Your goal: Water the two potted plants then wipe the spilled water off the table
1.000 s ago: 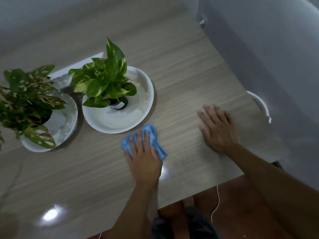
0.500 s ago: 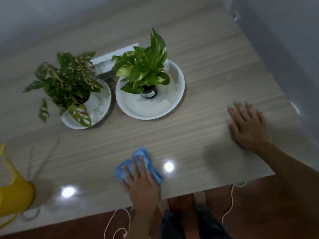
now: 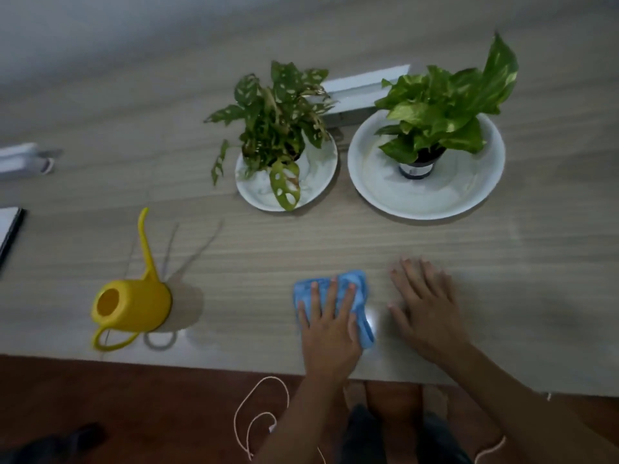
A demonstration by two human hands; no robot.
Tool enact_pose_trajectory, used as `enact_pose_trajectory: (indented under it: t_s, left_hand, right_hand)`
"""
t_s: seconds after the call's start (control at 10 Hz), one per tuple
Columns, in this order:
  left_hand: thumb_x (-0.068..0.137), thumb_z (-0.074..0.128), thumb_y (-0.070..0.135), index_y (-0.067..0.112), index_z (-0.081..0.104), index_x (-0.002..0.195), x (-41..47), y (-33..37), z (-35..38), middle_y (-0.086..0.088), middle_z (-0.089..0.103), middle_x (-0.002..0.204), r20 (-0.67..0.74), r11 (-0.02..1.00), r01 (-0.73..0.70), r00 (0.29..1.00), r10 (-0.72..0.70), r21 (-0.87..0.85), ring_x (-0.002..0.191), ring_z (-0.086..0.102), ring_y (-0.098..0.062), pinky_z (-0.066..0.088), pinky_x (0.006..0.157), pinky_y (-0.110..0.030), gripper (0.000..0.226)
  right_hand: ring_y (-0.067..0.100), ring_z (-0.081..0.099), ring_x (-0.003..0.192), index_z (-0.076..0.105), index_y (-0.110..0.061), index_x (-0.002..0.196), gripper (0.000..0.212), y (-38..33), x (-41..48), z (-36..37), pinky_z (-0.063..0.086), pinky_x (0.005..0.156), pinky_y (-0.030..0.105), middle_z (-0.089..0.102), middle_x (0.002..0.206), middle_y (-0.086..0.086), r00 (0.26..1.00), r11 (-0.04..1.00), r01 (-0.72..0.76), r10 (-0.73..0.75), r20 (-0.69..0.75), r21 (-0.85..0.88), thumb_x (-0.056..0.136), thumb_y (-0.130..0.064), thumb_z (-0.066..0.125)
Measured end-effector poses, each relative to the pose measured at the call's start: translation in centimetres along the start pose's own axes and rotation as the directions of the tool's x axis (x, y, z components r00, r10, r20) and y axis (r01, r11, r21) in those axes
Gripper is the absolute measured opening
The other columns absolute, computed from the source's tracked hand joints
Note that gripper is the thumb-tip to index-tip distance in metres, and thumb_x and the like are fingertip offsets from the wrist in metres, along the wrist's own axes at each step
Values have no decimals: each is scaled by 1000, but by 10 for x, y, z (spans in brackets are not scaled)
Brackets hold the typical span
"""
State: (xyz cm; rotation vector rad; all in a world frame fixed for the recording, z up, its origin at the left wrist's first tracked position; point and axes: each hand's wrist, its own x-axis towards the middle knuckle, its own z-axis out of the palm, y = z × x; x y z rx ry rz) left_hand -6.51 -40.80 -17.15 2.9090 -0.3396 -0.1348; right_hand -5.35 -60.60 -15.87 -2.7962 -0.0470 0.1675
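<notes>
My left hand (image 3: 330,326) presses flat on a crumpled blue cloth (image 3: 360,293) near the front edge of the wooden table (image 3: 335,242). Just right of it my right hand (image 3: 425,309) lies flat on the bare tabletop, fingers spread, holding nothing. Behind them stand two potted plants, each on a white plate: a dark spotted-leaf plant (image 3: 278,122) on the smaller plate (image 3: 321,182), and a bright green pothos (image 3: 445,105) in a dark pot on the larger plate (image 3: 462,192). A yellow watering can (image 3: 134,304) stands at the left, its spout pointing away from me.
A white strip-shaped object (image 3: 361,85) lies behind the plants. A white item (image 3: 20,159) and a dark-edged pad (image 3: 8,232) sit at the far left. Below the table edge are a reddish floor, a thin pale cord (image 3: 258,410) and my legs.
The view has swung left, bringing the watering can fully into sight. My left hand with the cloth has drawn back toward the front edge, and my right hand now rests close beside it.
</notes>
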Motion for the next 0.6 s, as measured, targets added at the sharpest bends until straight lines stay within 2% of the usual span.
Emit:
enact_pose_trajectory:
  t_s: [0.1, 0.2, 0.3, 0.4, 0.5, 0.6]
  left_hand:
    - [102, 29, 40, 41, 23, 155, 75, -97, -27, 6, 24, 165, -11, 999, -31, 999, 31, 41, 154, 16, -24, 20, 119, -57, 54]
    - [103, 23, 41, 35, 25, 156, 76, -215, -48, 2, 27, 164, -98, 972, 223, 972, -216, 69, 152, 21, -29, 27, 114, -60, 54]
    - [105, 18, 43, 38, 15, 158, 15, -250, -55, 4, 15, 167, -52, 983, 157, 987, -152, 94, 155, 9, -26, 18, 119, -57, 53]
    - [105, 17, 45, 40, 10, 158, -24, -241, -54, 7, 10, 168, 42, 993, 63, 997, -68, 97, 155, 1, -23, 10, 121, -55, 53]
    - [105, 17, 50, 42, 10, 157, -16, -247, -62, 8, 10, 168, 75, 997, -1, 997, -5, 79, 155, 1, -22, 14, 121, -58, 54]
    - [103, 23, 56, 40, 9, 158, -22, -256, -73, 10, 1, 169, 112, 1000, -3, 994, 7, -30, 155, -5, -20, 6, 123, -56, 59]
  right_hand:
    - [32, 21, 147, 35, -25, 150, 66, -26, 19, 14, 21, 113, 59, 28, 160, 4, 1000, 999, -14, 14, 9, -29, 91, -54, 34]
    - [32, 18, 148, 30, -27, 152, 65, -41, 31, 24, 16, 115, 57, 22, 162, 3, 999, 997, -41, 41, 2, -68, 93, -53, 33]
    - [30, 14, 149, 25, -31, 153, 64, -45, 31, 22, 11, 115, 51, 18, 163, 0, 998, 991, -66, 68, 12, -116, 94, -55, 32]
    - [26, 11, 151, 21, -33, 154, 66, -48, 29, 18, 11, 117, 50, 14, 164, -3, 991, 987, -98, 109, 74, -128, 93, -57, 30]
    - [26, 12, 151, 25, -32, 154, 70, -50, 29, 10, 16, 117, 53, 15, 164, -4, 986, 991, -95, 107, 127, -94, 92, -64, 22]
    - [17, -4, 151, 20, -31, 155, 77, -57, 28, -17, 8, 119, 51, 0, 163, -11, 995, 994, -56, 48, 89, 96, 89, -70, 20]
